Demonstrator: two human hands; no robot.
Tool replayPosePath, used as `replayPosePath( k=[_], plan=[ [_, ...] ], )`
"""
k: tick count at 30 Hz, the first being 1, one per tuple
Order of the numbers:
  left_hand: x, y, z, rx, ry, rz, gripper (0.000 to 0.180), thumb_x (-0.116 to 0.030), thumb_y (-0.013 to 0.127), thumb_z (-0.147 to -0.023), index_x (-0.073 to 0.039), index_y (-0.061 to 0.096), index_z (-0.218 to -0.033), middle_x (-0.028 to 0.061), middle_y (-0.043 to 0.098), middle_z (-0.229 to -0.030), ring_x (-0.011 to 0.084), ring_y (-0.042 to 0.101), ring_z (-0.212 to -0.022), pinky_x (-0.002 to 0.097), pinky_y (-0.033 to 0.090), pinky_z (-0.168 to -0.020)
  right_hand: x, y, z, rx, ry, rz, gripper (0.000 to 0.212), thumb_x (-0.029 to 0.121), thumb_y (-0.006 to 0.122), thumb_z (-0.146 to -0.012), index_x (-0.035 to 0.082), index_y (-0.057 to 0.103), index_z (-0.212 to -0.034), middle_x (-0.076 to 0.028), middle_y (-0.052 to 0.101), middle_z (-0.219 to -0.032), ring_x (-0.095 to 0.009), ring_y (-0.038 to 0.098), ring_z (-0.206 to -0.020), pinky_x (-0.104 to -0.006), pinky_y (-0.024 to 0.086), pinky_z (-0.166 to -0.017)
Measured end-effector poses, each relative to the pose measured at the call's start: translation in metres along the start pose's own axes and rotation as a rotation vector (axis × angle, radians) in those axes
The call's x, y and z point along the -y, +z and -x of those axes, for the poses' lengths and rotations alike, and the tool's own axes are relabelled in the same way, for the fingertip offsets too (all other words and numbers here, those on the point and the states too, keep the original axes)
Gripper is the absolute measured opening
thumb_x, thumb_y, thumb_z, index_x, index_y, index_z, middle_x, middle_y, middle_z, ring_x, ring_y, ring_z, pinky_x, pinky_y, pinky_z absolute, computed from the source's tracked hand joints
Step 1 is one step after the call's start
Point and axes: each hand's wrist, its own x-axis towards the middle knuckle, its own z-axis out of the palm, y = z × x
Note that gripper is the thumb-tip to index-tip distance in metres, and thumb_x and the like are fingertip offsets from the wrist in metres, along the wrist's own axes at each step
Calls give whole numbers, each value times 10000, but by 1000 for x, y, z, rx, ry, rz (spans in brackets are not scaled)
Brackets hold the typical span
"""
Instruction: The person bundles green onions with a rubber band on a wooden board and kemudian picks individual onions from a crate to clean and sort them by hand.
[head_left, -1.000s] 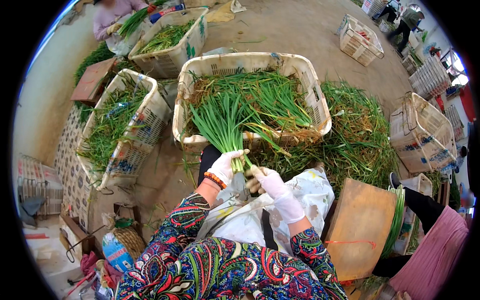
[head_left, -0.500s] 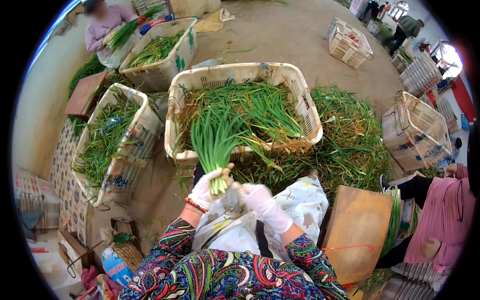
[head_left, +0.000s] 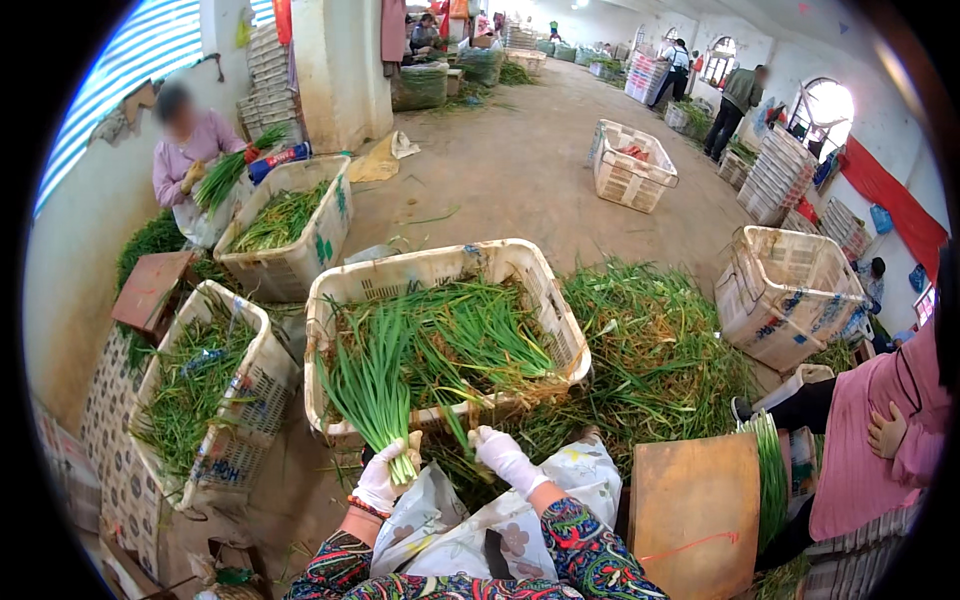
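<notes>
Matt plastic crate [head_left: 508,260], wooden board [head_left: 695,505]

Dull brown floor [head_left: 500,170], pale left wall [head_left: 75,310], arched window [head_left: 826,112] (very bright).

A red banner [head_left: 888,192] hangs near a bright arched window [head_left: 828,106].

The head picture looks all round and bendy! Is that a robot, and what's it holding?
No robot, just a person wearing a camera on their head. It looks down, and its very wide lens makes straight edges bend. The gloved left hand holds a bunch of green stalks. The gloved right hand is nearby; I can't tell whether it grips anything. In front, a white crate has more stalks inside. Beside it, a loose green-and-brown pile lies on the floor.
</notes>
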Motion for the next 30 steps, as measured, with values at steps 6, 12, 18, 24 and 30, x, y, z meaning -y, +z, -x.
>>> replayPosePath(
  k=[6, 12, 18, 24, 30],
  plan=[
    [14, -5, -7, 13, -9, -134, 275, -104, 501, -821, 27, 498, -1063, 124, 533, -1091, 174, 540, -668, 273, 487, -628, 7, 2, 23, -49, 270, -740, 222, 248, 447, -873, 57, 538, -806, -20, 523, -584, -93, 449, -432, -246, 371, -384],
    [-4, -21, -5, -59, -16, 2, 279, -160, 517, -821, -33, 516, -1069, 36, 574, -800, 180, 549, -648, 281, 483, -598, -22, -52, 45, -229, 358, -1007, 260, 239, 460, -857, 33, 591, -768, -17, 507, -518, -86, 403, -364, -225, 317, -331],
    [-8, -36, -13, -38, -10, -181, 342, -187, 514, -839, -34, 474, -1142, 52, 592, -800, 157, 552, -664, 266, 483, -619, -32, -106, 79, -409, 276, -759, 262, 250, 492, -815, 48, 614, -701, -15, 477, -444, -81, 429, -367, -210, 334, -363],
    [15, -7, -12, -71, 77, -156, 351, -163, 497, -843, -3, 449, -1151, 80, 580, -978, 160, 566, -756, 255, 488, -647, -39, -111, 88, -236, 159, -852, 380, 297, 388, -888, -2, 600, -791, -2, 476, -504, -74, 406, -417, -232, 316, -384],
    [39, -11, -33, 77, -109, -275, 350, -165, 461, -862, -74, 443, -1199, 169, 558, -1049, 203, 588, -778, 297, 501, -653, 47, -100, 79, 165, 117, -1380, 263, 193, 439, -877, -25, 567, -805, -15, 488, -526, -51, 314, -350, -200, 238, -310]
  ],
)
